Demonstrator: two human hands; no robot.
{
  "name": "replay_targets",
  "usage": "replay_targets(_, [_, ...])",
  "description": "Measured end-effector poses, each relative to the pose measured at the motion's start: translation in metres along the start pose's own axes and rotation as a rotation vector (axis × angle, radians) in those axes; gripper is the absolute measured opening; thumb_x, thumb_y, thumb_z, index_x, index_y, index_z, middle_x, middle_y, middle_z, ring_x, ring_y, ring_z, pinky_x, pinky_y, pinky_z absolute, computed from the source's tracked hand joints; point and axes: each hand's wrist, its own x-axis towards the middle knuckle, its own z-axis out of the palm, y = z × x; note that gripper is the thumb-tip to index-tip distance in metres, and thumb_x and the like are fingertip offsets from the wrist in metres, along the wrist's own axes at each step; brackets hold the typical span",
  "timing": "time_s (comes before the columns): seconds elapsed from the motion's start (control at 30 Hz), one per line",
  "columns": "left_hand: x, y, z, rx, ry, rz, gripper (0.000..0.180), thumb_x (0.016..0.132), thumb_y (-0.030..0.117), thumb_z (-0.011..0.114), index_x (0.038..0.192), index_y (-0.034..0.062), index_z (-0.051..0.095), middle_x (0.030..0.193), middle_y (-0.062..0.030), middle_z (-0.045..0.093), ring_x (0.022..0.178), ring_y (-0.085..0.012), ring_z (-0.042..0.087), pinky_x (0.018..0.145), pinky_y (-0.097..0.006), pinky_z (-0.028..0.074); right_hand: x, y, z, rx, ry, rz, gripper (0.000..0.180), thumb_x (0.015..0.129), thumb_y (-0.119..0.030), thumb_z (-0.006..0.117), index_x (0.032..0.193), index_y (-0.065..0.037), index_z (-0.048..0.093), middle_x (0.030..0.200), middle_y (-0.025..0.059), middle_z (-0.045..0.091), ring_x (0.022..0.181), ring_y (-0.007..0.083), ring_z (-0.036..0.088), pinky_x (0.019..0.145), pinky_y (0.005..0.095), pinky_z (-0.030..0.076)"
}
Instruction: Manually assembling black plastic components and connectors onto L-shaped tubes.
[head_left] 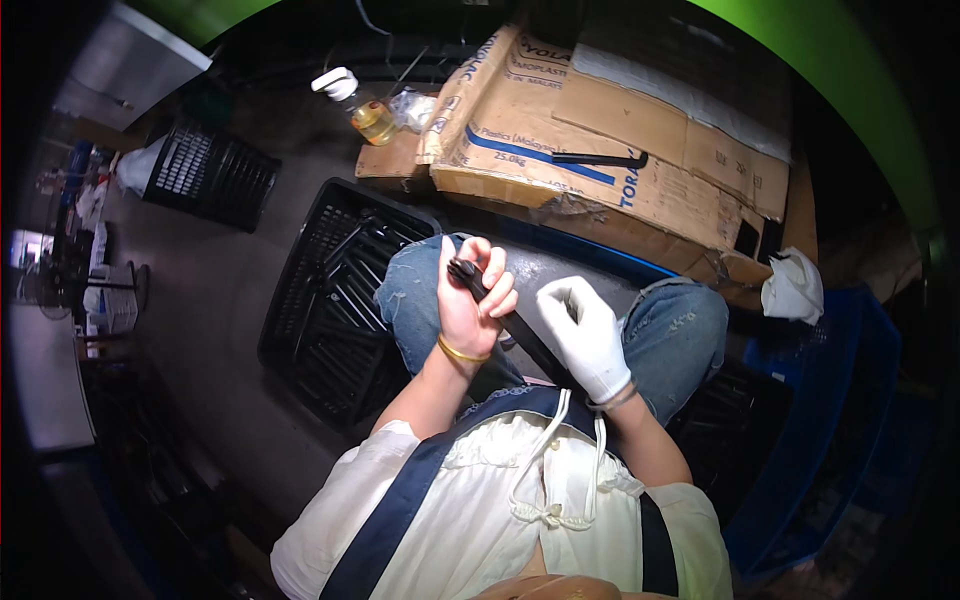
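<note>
Nearest the camera, the cream top with its drawstring and a dark blue apron strap (400, 505) fill the six o'clock edge. Just above, both forearms rise toward centre over knees in blue jeans (672, 330). The left hand (468, 300) is bare (a gold bangle sits at the wrist) and its fingers curl closed around the top end of a long black plastic part (497, 312), which slants down toward four o'clock from the grip. The right hand (590, 335) wears a white glove; its fingers are bent loosely, lying beside the part's lower length, and I cannot tell whether they pinch it. At nine o'clock of the knees stands a black crate (325, 320) of dark pieces. At four o'clock is a blue crate (830, 440). Farther, at twelve o'clock, lie flattened cardboard boxes (620, 150), and at eleven a clear bottle of yellow liquid (365, 110).
</note>
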Motion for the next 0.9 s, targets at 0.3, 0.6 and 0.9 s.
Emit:
replay_targets(0.3, [0.010,0.030,-0.022,-0.377,-0.198,-0.263,0.064,0.100,0.059,0.029,0.115,0.0027,0.055,0.061,-0.0035,0.040,0.042,-0.0102,0.035,0.043,-0.024,0.035,-0.051,0.004,0.001,-0.429,-0.542,0.168,0.036,0.086,-0.042,0.068,0.093,-0.007,0.067,0.077,0.0200,0.067,0.076,0.0397,0.066,0.067,0.0446,0.052])
replay_targets(0.6, [-0.008,-0.038,-0.028,0.282,0.095,-0.245,0.041,0.104,0.042,0.037,0.113,0.0067,0.055,0.097,-0.0101,0.064,0.091,-0.0228,0.065,0.085,-0.037,0.053,-0.045,0.008,-0.020,-0.335,-0.106,0.086,0.026,0.088,-0.024,0.069,0.079,-0.001,0.059,0.060,0.0117,0.052,0.054,0.0189,0.053,0.055,0.0342,0.043])
replay_targets(0.9, [-0.014,-0.040,-0.068,0.405,0.209,-0.412,0.023,0.103,0.026,0.048,0.110,0.0076,0.058,0.091,-0.0039,0.063,0.077,-0.0134,0.063,0.069,-0.026,0.054,-0.112,0.094,-0.257,0.328,1.116,0.437,0.031,0.090,-0.041,0.066,0.081,-0.012,0.062,0.053,-0.0080,0.039,0.039,0.0033,0.032,0.037,0.0223,0.017])
